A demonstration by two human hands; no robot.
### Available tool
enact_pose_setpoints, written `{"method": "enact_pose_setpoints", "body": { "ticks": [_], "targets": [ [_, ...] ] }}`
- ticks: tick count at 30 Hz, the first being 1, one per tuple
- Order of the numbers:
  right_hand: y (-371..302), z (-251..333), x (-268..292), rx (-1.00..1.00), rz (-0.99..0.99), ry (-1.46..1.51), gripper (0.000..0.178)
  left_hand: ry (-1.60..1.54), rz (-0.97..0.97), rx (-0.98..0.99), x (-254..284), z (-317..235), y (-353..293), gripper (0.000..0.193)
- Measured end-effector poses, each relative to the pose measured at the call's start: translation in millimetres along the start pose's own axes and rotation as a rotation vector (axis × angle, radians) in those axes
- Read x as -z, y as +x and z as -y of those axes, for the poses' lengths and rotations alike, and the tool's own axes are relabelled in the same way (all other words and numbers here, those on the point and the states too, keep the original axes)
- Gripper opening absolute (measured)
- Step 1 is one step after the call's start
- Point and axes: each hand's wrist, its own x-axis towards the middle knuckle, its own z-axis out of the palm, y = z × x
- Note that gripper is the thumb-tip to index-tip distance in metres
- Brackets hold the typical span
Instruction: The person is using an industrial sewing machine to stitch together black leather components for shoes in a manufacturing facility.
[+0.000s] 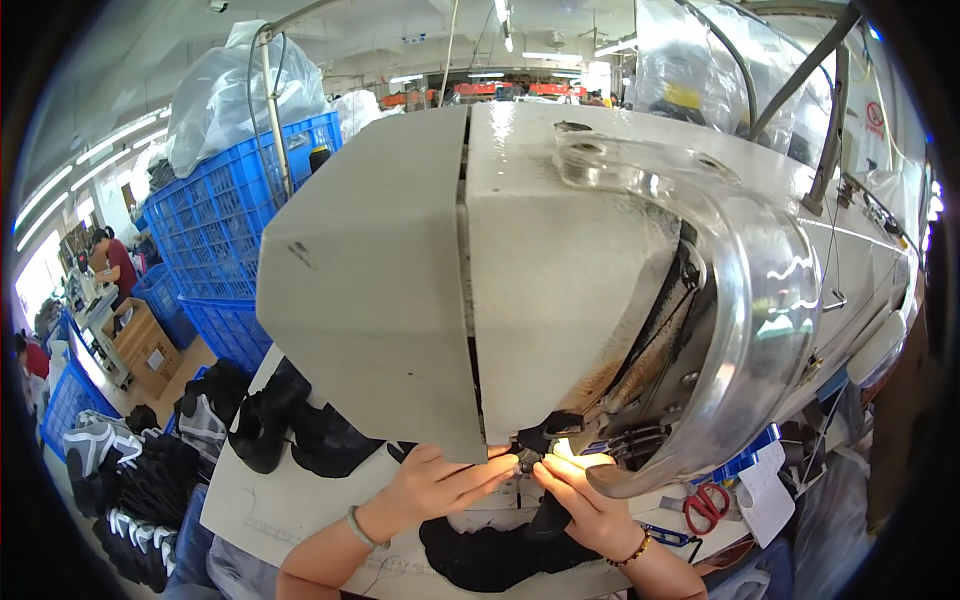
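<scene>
Black workpiece [500,555]: dark fabric shoe part, lying on the table [270,500] at the lower centre, its upper end drawn up under the machine head to the lit needle area.

Left hand [435,487]: fingers extended and close together, tips pressing the workpiece's upper edge just under the machine; nearly flat, nothing enclosed. Pale bangle on the wrist.

Right hand [585,505]: fingers curled, pinching the workpiece beside the needle area, thumb and forefinger closed on the fabric. Beaded bracelet on the wrist. The two hands' fingertips almost meet.

Sewing machine [520,280]: large grey-white head, filling the centre, directly above both hands; clear curved guard [740,300] on its right side.

Black shoe uppers [290,425]: heap on the table, left of the left hand.

Red scissors [706,503]: on the table, right of the right hand.

Blue crates [225,220]: stacked behind the table, left; clear plastic bags on top.

Another person [115,262]: far left, at a distant bench.
</scene>
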Motion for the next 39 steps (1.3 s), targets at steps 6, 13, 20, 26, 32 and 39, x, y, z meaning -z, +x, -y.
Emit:
{"method": "enact_pose_setpoints", "body": {
  "ticks": [6,13,20,26,32,39],
  "targets": [
    [-3.5,-3.1,-3.6,-0.005,-0.032,-0.018,0.05,-0.273,0.046,0.175,-9.8,2.3,-2.0,0.034],
    [-17.8,-7.0,-10.8,0.012,0.011,-0.095,0.057,-0.894,0.111,0.356,-22.8,11.7,2.8,0.025],
    [-22.2,-14.9,-14.8,-0.038,0.084,0.069,0.068,-0.816,0.211,0.431,-32.1,12.0,-15.8,0.027],
    [-18.0,-12.7,-12.0,-0.033,0.051,0.004,0.061,-0.871,0.124,0.486,-38.0,10.8,-16.8,0.03],
    [-25.1,-35.1,-12.9,-0.203,0.349,0.286,0.043,-0.527,0.064,0.296,-11.1,-0.1,5.1,0.039],
    [-78.4,-75.9,-45.0,-0.324,0.32,0.299,0.042,-0.421,0.089,0.257,-27.4,-2.3,-15.8,0.042]
  ]
}}
